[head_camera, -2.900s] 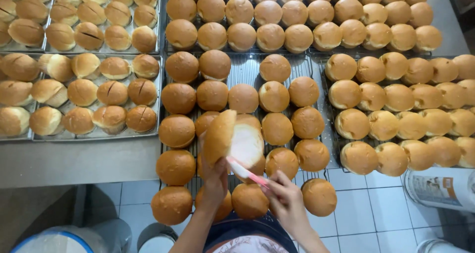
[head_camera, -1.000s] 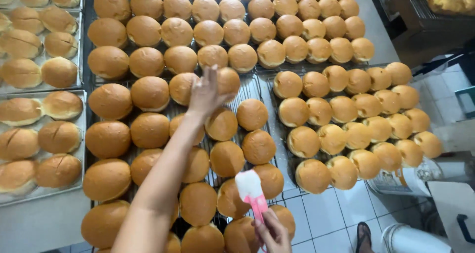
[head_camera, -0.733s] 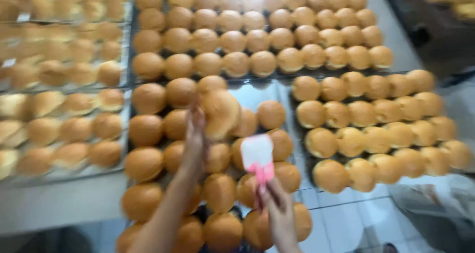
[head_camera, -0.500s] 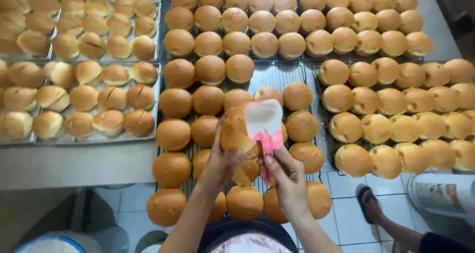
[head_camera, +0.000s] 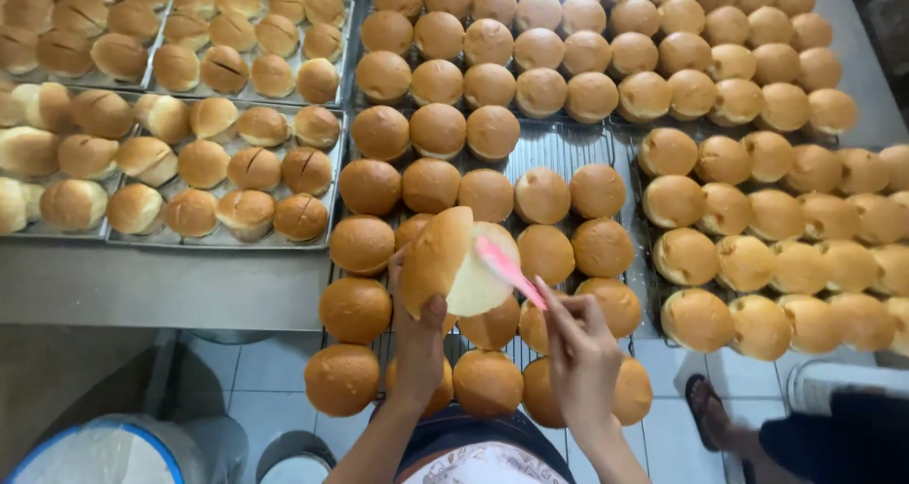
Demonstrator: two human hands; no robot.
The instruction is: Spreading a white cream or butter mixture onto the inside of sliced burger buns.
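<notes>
Since half a second ago, the spatula (head_camera: 507, 268) has been turned from flat against the cut bun (head_camera: 456, 261) to slanted across it, and the bun has been tipped further open toward the camera.

The bun is being held up by the left hand (head_camera: 419, 347), which is being kept closed around its lower edge, the thumb being pressed on the brown crust and the fingers being hidden behind. The bun is being kept just above that hand, over the wire rack (head_camera: 559, 148), with its pale inner face being shown to the right. The pink spatula is being gripped by the right hand (head_camera: 579, 356), fingers being pinched narrowly around the handle; its blade is being laid on the pale face, up and to the left of that hand. The two hands are being held near each other, the bun being kept between them and slightly higher.

Whole buns (head_camera: 355, 309) are being left in rows on the rack around the hands, and more are being left on the rack to the right (head_camera: 748, 261). Slit buns are being kept in metal trays (head_camera: 227, 240) at the left. A white tub (head_camera: 95, 456) is being left on the tiled floor below, and a sandalled foot (head_camera: 705, 408) of another person is being seen at the lower right.
</notes>
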